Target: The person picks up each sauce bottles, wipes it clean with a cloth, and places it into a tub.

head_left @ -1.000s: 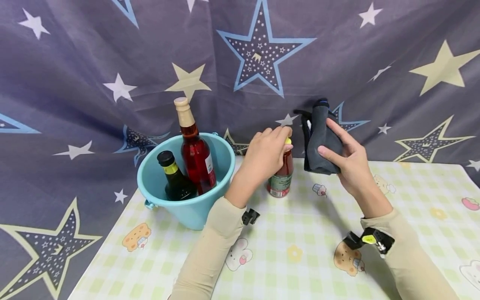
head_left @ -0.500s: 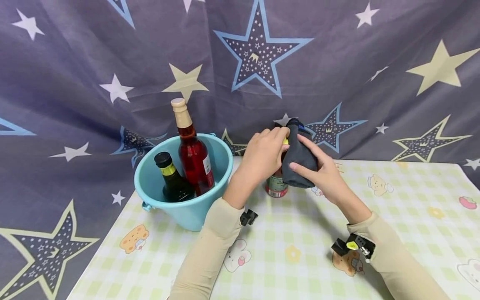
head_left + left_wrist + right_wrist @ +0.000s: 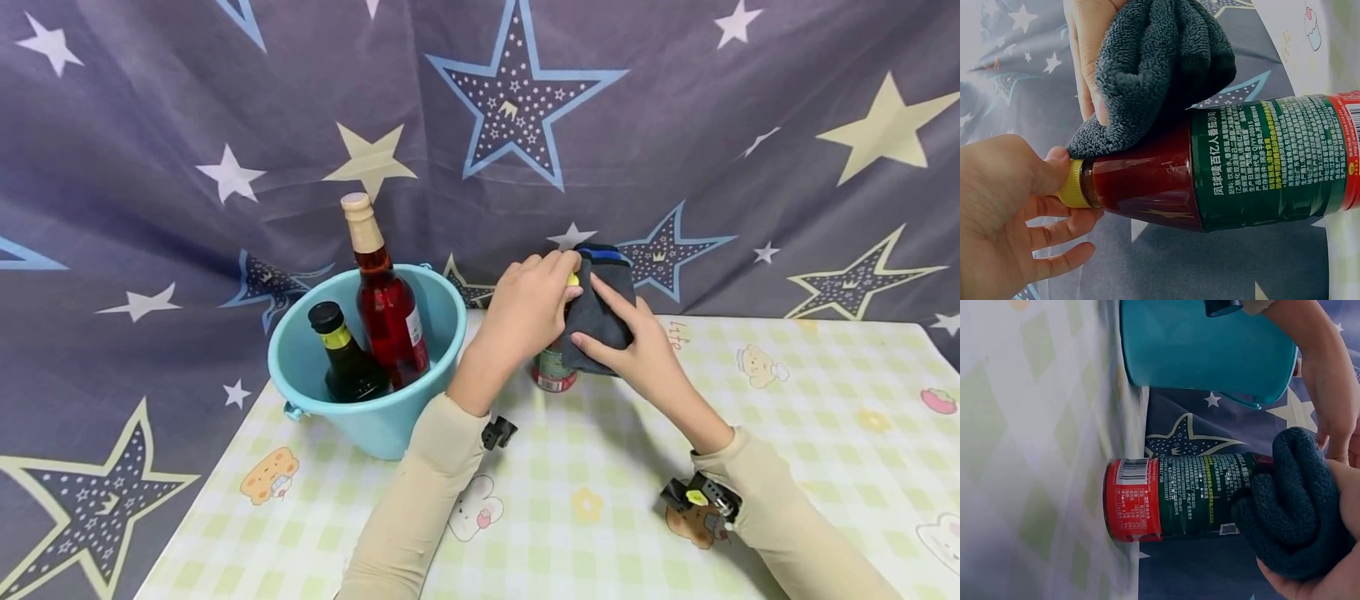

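A ketchup bottle (image 3: pixel 1147 178) with a yellow cap (image 3: pixel 1073 184) and a green and red label stands upright on the table. My left hand (image 3: pixel 522 310) holds its cap between thumb and fingers from above, the other fingers spread in the left wrist view. My right hand (image 3: pixel 636 348) grips a folded dark grey towel (image 3: pixel 597 321), thumb and fingers around it. The towel (image 3: pixel 1141 75) lies against the bottle's neck and shoulder. In the head view, hand and towel hide most of the bottle; its labelled lower part (image 3: pixel 553 371) shows.
Left of the bottle stands a light blue bucket (image 3: pixel 375 429). Inside lean a tall red bottle (image 3: pixel 386 321) with a cream top and a dark bottle (image 3: pixel 354 367) with a black cap. A star-printed curtain (image 3: pixel 675 108) hangs behind the checked tablecloth (image 3: pixel 570 550).
My right hand has brought the towel left and down from beside the bottle onto it. The left hand stays at the cap.
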Demonstrator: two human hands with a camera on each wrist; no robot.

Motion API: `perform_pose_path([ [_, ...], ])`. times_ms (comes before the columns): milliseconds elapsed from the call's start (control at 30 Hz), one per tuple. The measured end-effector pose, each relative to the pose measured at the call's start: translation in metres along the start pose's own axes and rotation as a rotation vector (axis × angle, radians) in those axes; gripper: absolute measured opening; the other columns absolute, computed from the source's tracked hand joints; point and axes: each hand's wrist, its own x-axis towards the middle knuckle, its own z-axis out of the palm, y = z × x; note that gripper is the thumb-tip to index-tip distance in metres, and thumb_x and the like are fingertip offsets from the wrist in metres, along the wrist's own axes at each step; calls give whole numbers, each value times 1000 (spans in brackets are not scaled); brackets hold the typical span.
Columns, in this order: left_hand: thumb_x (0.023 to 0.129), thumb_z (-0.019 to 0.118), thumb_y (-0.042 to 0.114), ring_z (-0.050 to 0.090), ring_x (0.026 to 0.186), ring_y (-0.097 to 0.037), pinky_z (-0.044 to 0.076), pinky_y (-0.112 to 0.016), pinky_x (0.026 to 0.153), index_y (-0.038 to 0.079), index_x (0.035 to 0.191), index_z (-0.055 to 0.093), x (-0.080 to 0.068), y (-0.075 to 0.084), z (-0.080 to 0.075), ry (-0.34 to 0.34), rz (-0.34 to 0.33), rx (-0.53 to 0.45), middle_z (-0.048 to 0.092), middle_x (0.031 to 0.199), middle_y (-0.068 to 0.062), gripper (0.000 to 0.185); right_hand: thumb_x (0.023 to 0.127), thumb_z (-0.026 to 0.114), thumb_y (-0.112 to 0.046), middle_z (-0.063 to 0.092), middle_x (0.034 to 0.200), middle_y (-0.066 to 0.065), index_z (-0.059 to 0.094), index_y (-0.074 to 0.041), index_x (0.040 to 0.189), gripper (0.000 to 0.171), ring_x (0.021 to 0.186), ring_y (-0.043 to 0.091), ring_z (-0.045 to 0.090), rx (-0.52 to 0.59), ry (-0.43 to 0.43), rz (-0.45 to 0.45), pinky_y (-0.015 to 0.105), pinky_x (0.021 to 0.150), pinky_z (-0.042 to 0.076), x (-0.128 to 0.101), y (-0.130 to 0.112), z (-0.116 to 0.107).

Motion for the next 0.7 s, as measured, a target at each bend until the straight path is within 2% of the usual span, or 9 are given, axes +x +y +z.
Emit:
perform_pose_path([
  [167,106,54,32,64,95,-21,52,-36,80,14,124,58,0,1,0,-10,-3,14,67,113,0,26,92,78,-25,54,123,30,42,-24,157,75,89,30,49,-58,28,-20,40,72,42,-2,-4,2],
  [433,105,56,31,65,96,-22,52,-36,80,14,124,58,1,0,-1,12,-7,14,68,112,-1,26,93,77,-29,52,117,28,40,-24,157,75,80,29,47,-114,12,-10,37,65,41,-2,-8,1],
  [700,105,56,30,65,98,-22,52,-37,81,13,126,58,1,2,-2,-1,-14,-1,68,116,-2,27,91,78,-30,53,112,27,44,-21,155,73,75,27,46,-147,2,0,36,62,39,-4,-9,0],
])
